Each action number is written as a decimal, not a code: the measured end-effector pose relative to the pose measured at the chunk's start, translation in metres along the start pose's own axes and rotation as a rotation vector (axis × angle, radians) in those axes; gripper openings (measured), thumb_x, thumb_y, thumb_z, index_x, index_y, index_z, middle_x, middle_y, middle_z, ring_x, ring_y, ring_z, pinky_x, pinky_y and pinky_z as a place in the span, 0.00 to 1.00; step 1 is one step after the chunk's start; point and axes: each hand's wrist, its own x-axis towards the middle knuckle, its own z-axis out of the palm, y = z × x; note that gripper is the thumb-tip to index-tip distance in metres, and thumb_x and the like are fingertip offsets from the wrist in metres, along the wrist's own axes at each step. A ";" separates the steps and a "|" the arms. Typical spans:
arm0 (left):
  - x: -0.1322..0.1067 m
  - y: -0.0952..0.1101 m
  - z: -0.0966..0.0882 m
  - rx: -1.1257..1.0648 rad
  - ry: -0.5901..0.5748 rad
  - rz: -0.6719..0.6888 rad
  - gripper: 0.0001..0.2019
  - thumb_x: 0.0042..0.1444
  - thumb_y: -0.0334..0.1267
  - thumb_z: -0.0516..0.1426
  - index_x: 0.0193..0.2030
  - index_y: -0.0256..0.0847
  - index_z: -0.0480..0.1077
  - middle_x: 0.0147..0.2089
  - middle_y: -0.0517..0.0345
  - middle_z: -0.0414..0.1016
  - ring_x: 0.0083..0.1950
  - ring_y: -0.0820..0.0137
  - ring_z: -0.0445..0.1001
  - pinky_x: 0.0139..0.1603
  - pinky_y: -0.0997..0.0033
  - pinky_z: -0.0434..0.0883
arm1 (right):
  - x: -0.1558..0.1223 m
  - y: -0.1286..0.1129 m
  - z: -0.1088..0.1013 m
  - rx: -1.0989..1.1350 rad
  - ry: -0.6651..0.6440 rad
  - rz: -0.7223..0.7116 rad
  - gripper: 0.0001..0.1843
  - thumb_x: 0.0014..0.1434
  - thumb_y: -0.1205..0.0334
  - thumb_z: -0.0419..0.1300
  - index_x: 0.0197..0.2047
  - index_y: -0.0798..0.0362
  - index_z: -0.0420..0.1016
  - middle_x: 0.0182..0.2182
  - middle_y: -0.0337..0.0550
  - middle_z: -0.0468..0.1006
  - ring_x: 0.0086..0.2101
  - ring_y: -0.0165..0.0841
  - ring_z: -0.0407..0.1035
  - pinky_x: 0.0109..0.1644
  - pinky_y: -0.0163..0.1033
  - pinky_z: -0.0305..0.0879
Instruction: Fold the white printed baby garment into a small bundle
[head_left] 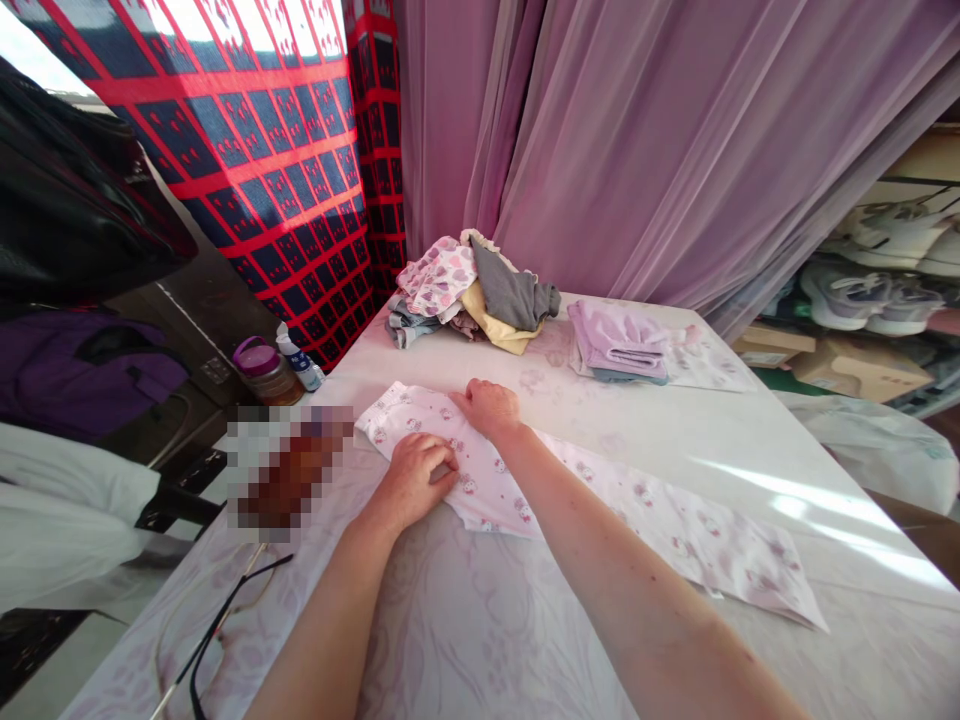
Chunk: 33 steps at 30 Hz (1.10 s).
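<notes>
1. The pale pink garment (491, 490) lies lengthwise across the middle of the table (450, 630), its gathered waistband (382, 405) at the far left and its leg hem (814, 605) at the near right. The step looks like flattening and aligning the cloth. To do it well, match the edges at the waistband first, then smooth toward the hem in long, light strokes.
2. The fabric looks thin and soft, printed with small cartoon figures and dots in deeper pink. It seems to be doubled lengthwise, and cloth this light would probably slide or wrinkle if pressed unevenly.
3. The left hand (420, 475) rests on the near side of the waist end, fingers bent, thumb apart from them. I cannot tell whether the fingertips pinch any cloth; a flat palm would anchor it better.
4. The right hand (489, 405) is at the far edge, fingers curled in. Whether they grip the edge is hidden. Its forearm (622, 560) passes over the leg, so lifting the wrist should avoid dragging the print askew.
5. Farther off, a neat folded stack (619, 338) sits on the right and a loose heap of clothes (480, 300) left of it.
</notes>
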 end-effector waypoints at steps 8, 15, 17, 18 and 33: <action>-0.007 -0.001 0.006 0.111 -0.017 -0.194 0.19 0.52 0.42 0.64 0.51 0.44 0.70 0.68 0.47 0.64 0.72 0.48 0.53 0.69 0.33 0.46 | 0.014 -0.010 0.007 -0.017 0.002 -0.075 0.18 0.68 0.47 0.52 0.46 0.48 0.77 0.44 0.46 0.82 0.43 0.37 0.75 0.44 0.38 0.64; -0.006 -0.002 0.004 0.094 -0.044 -0.197 0.14 0.53 0.43 0.63 0.45 0.44 0.71 0.69 0.47 0.63 0.73 0.46 0.51 0.69 0.31 0.46 | 0.021 -0.012 0.013 -0.044 -0.007 -0.018 0.20 0.69 0.47 0.49 0.48 0.49 0.76 0.45 0.49 0.81 0.43 0.39 0.75 0.44 0.40 0.65; -0.007 -0.002 0.004 0.096 -0.046 -0.197 0.14 0.53 0.43 0.63 0.44 0.44 0.71 0.69 0.48 0.63 0.73 0.45 0.51 0.69 0.31 0.46 | 0.017 -0.012 0.012 -0.041 -0.005 -0.012 0.20 0.69 0.48 0.48 0.50 0.50 0.76 0.45 0.50 0.80 0.44 0.39 0.74 0.44 0.40 0.65; -0.007 -0.002 0.005 0.097 -0.037 -0.193 0.13 0.52 0.44 0.63 0.44 0.44 0.71 0.69 0.48 0.63 0.73 0.45 0.51 0.68 0.31 0.46 | 0.014 -0.013 0.011 -0.036 0.012 -0.024 0.20 0.70 0.49 0.48 0.50 0.51 0.75 0.46 0.50 0.80 0.45 0.39 0.74 0.45 0.41 0.65; -0.011 -0.020 0.001 0.227 0.258 -0.268 0.08 0.57 0.41 0.58 0.43 0.44 0.68 0.60 0.48 0.71 0.67 0.49 0.60 0.68 0.36 0.51 | 0.026 -0.042 0.009 -0.001 0.006 -0.167 0.15 0.67 0.53 0.53 0.48 0.49 0.78 0.48 0.48 0.78 0.50 0.39 0.68 0.52 0.43 0.60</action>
